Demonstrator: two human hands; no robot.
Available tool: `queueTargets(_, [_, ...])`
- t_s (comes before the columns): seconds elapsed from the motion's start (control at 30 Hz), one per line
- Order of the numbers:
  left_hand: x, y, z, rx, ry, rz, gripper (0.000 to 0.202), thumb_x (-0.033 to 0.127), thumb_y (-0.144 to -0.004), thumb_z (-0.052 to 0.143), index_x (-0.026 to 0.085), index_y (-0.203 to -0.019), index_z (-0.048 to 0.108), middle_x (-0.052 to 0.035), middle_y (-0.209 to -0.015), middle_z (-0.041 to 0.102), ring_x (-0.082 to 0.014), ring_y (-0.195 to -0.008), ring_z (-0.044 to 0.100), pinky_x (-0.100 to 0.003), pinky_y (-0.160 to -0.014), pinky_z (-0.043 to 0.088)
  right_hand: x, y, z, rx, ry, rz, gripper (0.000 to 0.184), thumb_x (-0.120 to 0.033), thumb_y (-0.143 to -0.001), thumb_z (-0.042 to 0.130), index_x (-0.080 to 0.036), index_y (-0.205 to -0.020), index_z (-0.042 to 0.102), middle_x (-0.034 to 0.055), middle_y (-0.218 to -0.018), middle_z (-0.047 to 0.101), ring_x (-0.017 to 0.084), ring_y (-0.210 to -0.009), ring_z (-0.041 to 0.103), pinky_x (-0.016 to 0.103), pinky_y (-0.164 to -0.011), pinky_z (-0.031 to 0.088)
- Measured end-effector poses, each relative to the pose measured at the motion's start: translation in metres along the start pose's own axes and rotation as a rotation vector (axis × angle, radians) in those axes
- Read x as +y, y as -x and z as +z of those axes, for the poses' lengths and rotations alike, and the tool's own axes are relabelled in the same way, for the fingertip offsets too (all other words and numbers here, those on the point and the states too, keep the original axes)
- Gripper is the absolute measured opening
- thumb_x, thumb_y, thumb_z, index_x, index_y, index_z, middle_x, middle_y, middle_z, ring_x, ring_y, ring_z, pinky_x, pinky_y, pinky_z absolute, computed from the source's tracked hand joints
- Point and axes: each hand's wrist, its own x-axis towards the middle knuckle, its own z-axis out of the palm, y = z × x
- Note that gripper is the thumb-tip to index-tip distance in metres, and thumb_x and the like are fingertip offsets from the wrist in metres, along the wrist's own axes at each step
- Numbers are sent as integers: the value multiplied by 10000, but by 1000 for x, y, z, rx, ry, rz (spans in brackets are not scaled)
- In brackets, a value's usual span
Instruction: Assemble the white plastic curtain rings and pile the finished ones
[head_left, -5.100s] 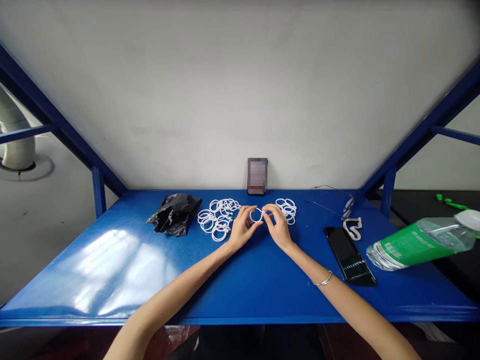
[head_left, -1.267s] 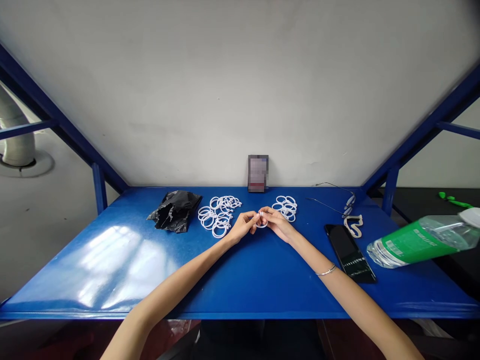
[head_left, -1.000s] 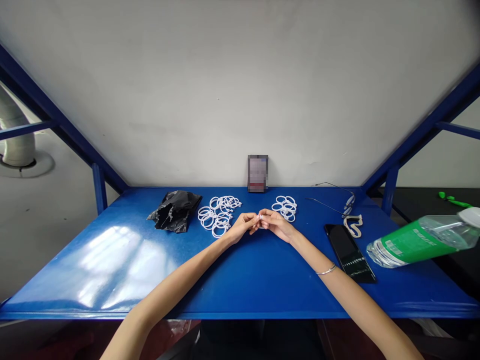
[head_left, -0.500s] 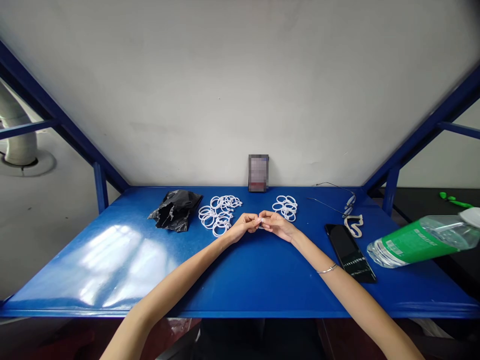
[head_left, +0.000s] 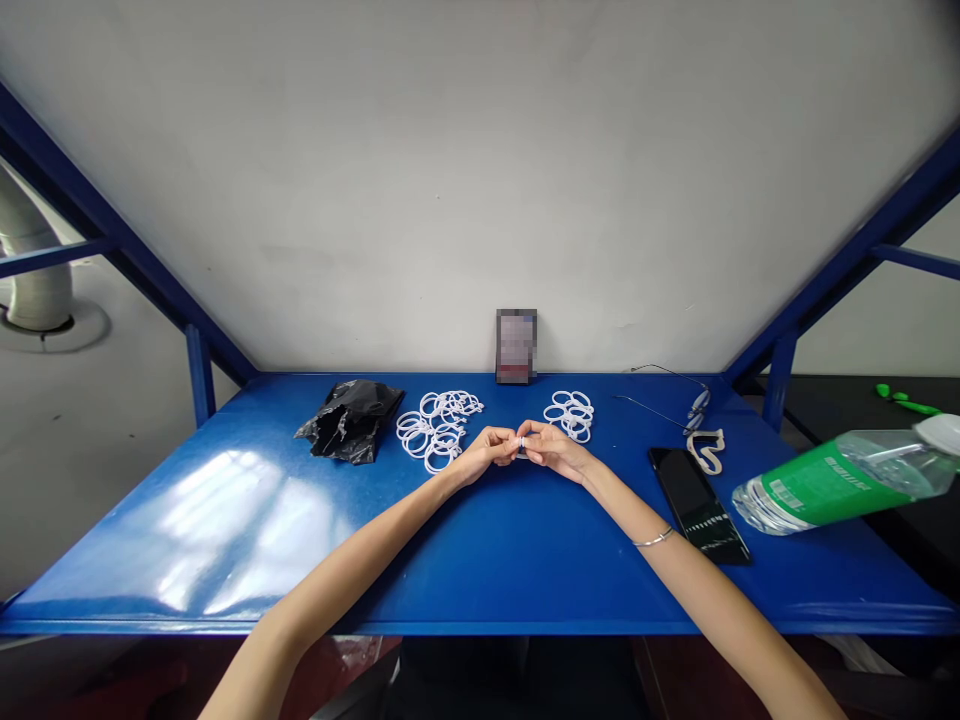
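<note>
Hands pinching white ring; broad room toward blue table's front edge.

A glossy blue tabletop against a plain grey wall
A crumpled black plastic bag lies at left; a dark rectangular device with a blurred screen stands by the wall. At right, thin-framed eyeglasses rest just behind a curved cream-coloured piece, near a flat black smartphone and a clear plastic bottle with a green label.
</note>
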Motion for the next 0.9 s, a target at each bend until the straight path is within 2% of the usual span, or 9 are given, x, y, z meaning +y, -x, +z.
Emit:
queueTargets(0.3, [0, 0, -2, -56, -19, -13, 483, 542, -727, 674, 117, -585, 492, 57, -494, 354, -39, -461, 228, -233, -487, 121, -3, 1, 0, -20, -19, 34, 302, -355, -689, 782, -167, -784, 566, -57, -478, 519, 66, -453, 368, 234, -492, 217])
queueTargets(0.57, [2, 2, -2, -57, -18, -23, 468, 520, -738, 671, 121, -581, 483, 45, -509, 388, -43, -468, 237, -239, -492, 126, -1, 0, -1, -9, -51, 34, 309, -328, -666, 804, -178, -734, 542, -69, -470, 485, 68, -456, 373, 239, -498, 210])
queueTargets(0.9, [2, 2, -1, -57, -23, -20, 449, 490, -764, 655, 124, -573, 479, 49, -510, 355, -49, -481, 220, -247, -501, 130, 3, -1, -5, 6, -89, 32, 305, -293, -648, 818, -173, -701, 542, -54, -578, 529, 55, -470, 378, 241, -495, 200])
